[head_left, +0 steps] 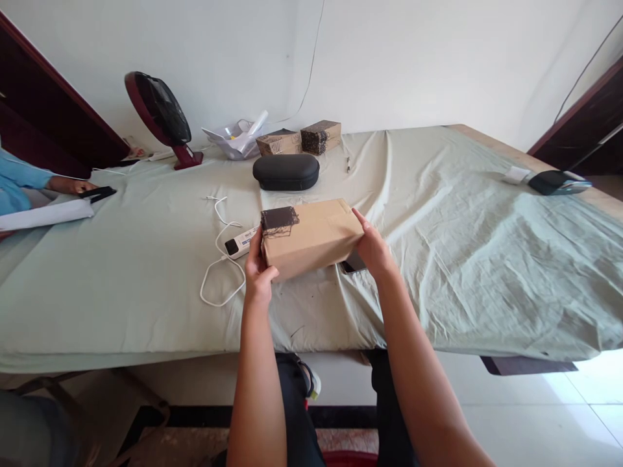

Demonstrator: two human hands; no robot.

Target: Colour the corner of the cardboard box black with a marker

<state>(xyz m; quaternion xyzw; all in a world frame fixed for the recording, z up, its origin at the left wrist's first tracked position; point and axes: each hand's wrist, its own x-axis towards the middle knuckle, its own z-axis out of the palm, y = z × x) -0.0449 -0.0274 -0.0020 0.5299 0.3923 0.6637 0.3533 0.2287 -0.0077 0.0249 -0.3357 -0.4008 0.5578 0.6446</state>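
**Cardboard box held at both ends above the desk**

Location: the box is in my grasp, over the middle of the desk's length and toward its front edge. It is tilted, with its right end higher than its left. It appears lifted off the cloth cover, though its underside is hidden and contact cannot be ruled out.

Fingers: my left fingers are spread to the width of the box's left end, the thumb on the near side. My right fingers grip the right end, likewise parted by the box. Neither set holds anything else.

Condition: a patch of dark tape with ragged edges lies at the left end of the top. No opening shows on the visible faces.

Surroundings: a power strip lies just left of the box. A dark, phone-like object shows partly below its right end. Toward the desk's far edge stand a black case and, behind it, two smaller boxes.

Assessment: I judge the step in hand to be two-handed handling of the box. The next move calls for even pressure at both ends, a levelled box, and clearance from the power strip and the phone-like object.
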